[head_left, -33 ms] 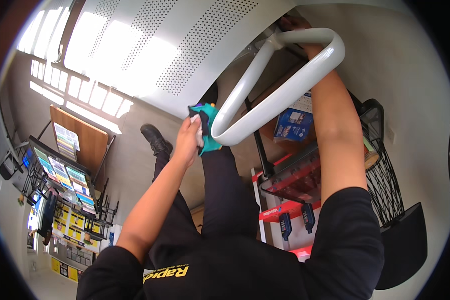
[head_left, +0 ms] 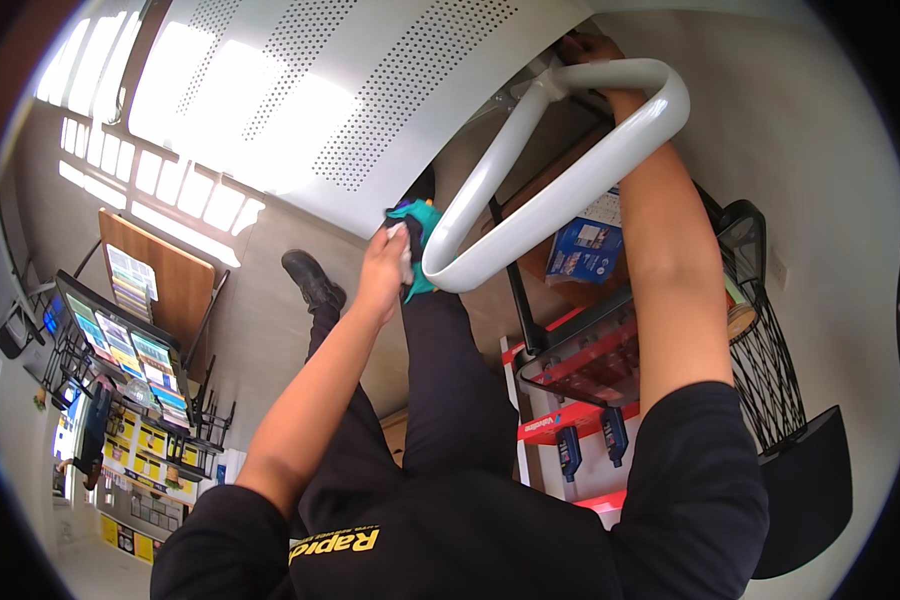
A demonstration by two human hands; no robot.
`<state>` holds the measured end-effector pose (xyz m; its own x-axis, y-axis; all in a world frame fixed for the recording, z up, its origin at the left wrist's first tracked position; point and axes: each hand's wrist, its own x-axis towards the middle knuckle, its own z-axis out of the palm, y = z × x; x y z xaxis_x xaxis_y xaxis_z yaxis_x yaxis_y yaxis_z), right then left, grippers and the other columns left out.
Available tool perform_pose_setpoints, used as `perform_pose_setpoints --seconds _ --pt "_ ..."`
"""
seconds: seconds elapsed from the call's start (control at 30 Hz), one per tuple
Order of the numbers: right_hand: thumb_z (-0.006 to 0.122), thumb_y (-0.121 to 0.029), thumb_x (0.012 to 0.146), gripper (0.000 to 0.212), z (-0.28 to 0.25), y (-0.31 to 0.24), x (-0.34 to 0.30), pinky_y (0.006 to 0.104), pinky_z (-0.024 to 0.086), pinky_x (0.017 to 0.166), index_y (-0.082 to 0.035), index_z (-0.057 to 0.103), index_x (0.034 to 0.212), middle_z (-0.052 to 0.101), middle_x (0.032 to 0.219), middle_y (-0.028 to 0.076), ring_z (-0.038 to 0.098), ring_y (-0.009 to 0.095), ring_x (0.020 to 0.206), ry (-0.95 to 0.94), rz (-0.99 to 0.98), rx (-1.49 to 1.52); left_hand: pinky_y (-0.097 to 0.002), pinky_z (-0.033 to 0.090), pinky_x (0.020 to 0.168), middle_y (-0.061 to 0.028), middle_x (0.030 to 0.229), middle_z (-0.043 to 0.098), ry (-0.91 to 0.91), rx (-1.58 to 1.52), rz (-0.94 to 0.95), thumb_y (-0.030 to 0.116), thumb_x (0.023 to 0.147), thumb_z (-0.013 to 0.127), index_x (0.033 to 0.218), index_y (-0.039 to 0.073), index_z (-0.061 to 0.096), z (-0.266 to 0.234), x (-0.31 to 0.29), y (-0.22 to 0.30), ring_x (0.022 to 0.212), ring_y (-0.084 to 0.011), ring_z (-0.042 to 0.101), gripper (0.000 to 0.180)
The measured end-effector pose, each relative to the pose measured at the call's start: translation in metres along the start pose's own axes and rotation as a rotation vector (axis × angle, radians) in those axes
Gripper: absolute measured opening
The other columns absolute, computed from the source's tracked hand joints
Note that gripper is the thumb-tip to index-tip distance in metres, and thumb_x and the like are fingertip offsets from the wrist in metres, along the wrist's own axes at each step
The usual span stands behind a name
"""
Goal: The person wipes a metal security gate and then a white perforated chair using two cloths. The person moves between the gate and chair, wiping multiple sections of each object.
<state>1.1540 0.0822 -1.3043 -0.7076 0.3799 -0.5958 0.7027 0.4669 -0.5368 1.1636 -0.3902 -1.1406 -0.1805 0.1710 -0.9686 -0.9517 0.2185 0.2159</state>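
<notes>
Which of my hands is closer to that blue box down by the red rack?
Hard to call, probably left. The left hand presses a teal cloth against the white loop armrest, left of the blue box. The right hand grips the armrest's far end, farther up.

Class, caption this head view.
Left hand presses a teal cloth to a white looped armrest; right hand grips above.

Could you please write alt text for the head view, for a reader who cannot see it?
A person's left hand presses a teal cloth against a white tubular chair leg, while the right hand grips it higher up. A red rack stands below.
</notes>
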Motion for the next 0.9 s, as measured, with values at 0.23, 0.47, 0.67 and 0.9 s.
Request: perform_pose_setpoints --seconds 0.23,0.47,0.67,0.9 --pt "0.060 -0.036 0.104 0.035 0.032 0.022 -0.060 0.0415 0.057 0.072 -0.005 0.069 0.116 0.072 0.105 0.011 0.071 0.026 0.088 0.390 0.400 1.106 -0.0383 0.045 0.107 -0.0193 0.135 0.062 -0.097 0.346 0.483 0.027 0.104 0.058 0.144 -0.002 0.050 0.063 0.136 -0.034 0.126 -0.0289 0.059 0.050" --pt "0.060 -0.031 0.102 0.024 0.076 -0.043 -0.116 0.0330 0.049 0.060 -0.008 0.065 0.106 0.066 0.089 0.004 0.063 0.017 0.075 0.574 0.539 0.942 -0.0466 0.043 0.112 -0.0302 0.149 0.047 0.052 0.743 0.944 0.025 0.099 0.063 0.152 0.001 0.042 0.141 0.190 -0.006 0.136 -0.0456 0.051 0.062" --pt "0.066 -0.031 0.099 0.027 0.088 -0.063 -0.151 0.0292 0.046 0.064 -0.004 0.067 0.097 0.070 0.084 0.004 0.060 0.013 0.074 0.321 0.417 0.593 -0.0491 0.043 0.112 -0.0290 0.154 0.033 -0.201 0.367 0.947 0.019 0.101 0.059 0.157 0.020 0.044 0.151 0.228 -0.037 0.138 -0.0446 0.048 0.058" --pt "0.070 -0.021 0.096 0.022 0.004 -0.010 -0.079 0.0315 0.049 0.095 -0.002 0.076 0.104 0.074 0.106 0.010 0.068 0.019 0.101 0.324 -0.010 0.709 -0.0445 0.051 0.101 -0.0262 0.133 0.062 0.010 0.811 0.613 0.017 0.094 0.062 0.139 0.012 0.061 0.086 0.161 -0.024 0.124 -0.0403 0.062 0.045"
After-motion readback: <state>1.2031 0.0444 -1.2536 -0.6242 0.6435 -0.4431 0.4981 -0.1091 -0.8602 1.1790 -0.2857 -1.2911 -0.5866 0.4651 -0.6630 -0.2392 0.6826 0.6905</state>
